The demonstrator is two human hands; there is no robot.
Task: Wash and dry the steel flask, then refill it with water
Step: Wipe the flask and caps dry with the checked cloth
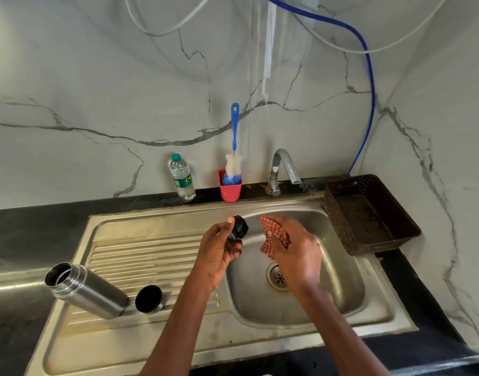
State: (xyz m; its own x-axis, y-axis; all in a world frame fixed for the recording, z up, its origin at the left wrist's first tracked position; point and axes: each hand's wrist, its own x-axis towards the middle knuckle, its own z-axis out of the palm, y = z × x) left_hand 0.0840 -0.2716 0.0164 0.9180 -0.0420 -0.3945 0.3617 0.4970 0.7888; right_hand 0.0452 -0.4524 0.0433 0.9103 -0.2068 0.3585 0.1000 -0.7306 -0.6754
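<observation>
The left hand (219, 248) pinches the black plastic stopper (239, 227) over the sink (341, 291) so the right hand (295, 253), gripping a red checked cloth (273, 232), can dry it. The open steel flask (87, 290) stands at eight o'clock on the drainboard.

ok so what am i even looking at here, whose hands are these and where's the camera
The camera sits on a person's head, looking down at their own bare hands over a steel sink. The left hand holds a small black stopper. The right hand holds a red checked cloth beside it, over the basin. On the draining board the steel flask stands open, with its cap next to it. Behind the sink stand a water bottle and a bottle brush in a pink cup. A brown basket sits to the right.
</observation>
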